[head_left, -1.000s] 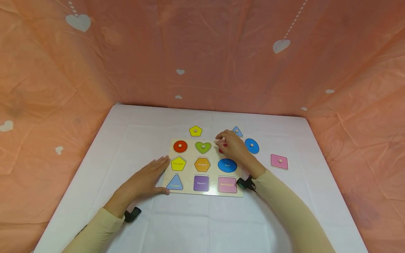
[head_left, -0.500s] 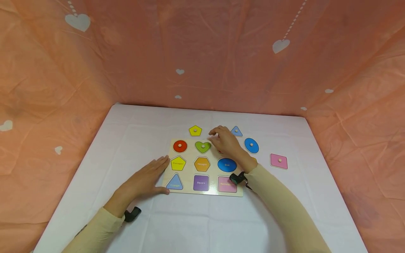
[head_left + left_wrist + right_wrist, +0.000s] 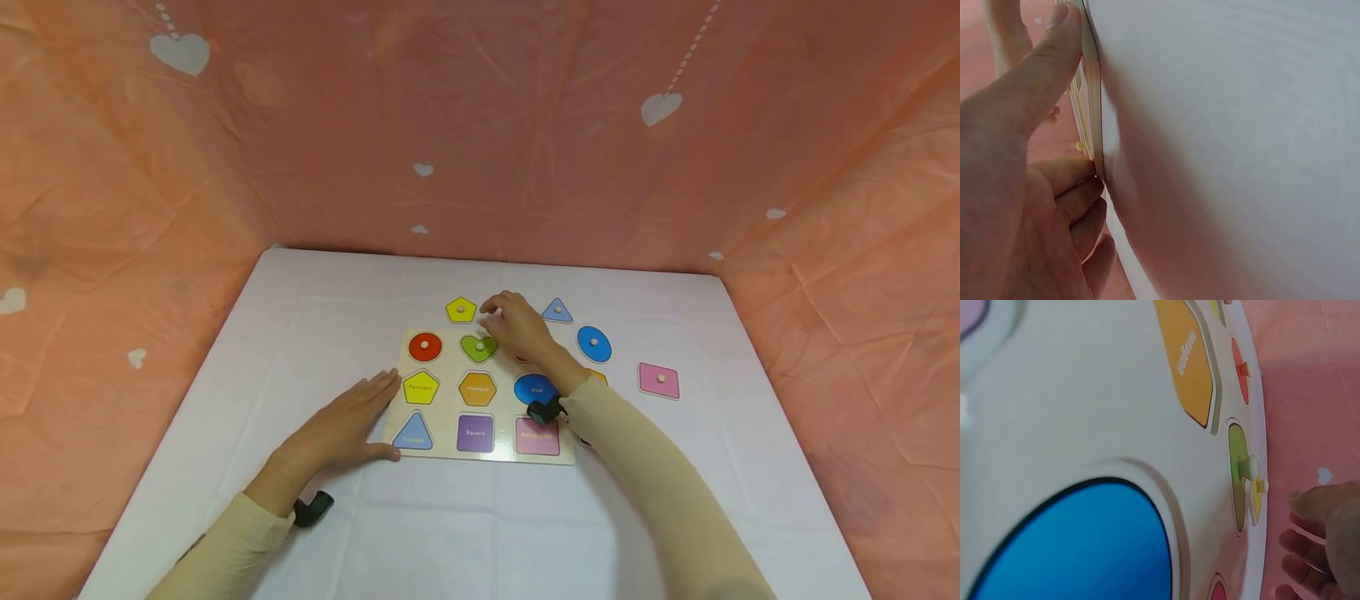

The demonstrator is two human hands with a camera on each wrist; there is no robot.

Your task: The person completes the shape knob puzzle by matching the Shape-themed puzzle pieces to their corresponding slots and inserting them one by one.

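A wooden shape puzzle board [image 3: 446,417] lies on the white-covered table. My left hand [image 3: 341,429] rests against its left side, fingers fairly straight along the edge and thumb at the near corner. In the left wrist view the thumb [image 3: 1047,65] touches the board's edge. My right hand [image 3: 517,327] hovers over the board's far edge, fingers loosely bent, thumb apart, nothing held. Just left of its fingertips lies a yellow knobbed pentagon piece [image 3: 461,310]. A green heart piece [image 3: 1238,494] and a red circle piece [image 3: 425,347] sit in the board; a red piece [image 3: 522,359] is mostly hidden.
Beyond and right of the board lie a light blue triangle piece [image 3: 557,311], a blue oval piece [image 3: 594,343] and a pink rectangle piece [image 3: 659,380]. An orange piece [image 3: 596,376] shows partly behind the right forearm. Orange cloth [image 3: 480,142] with hearts surrounds the table.
My right hand has moved left and slightly away from me, from near the blue triangle piece toward the yellow pentagon piece. The left hand has stayed in place.
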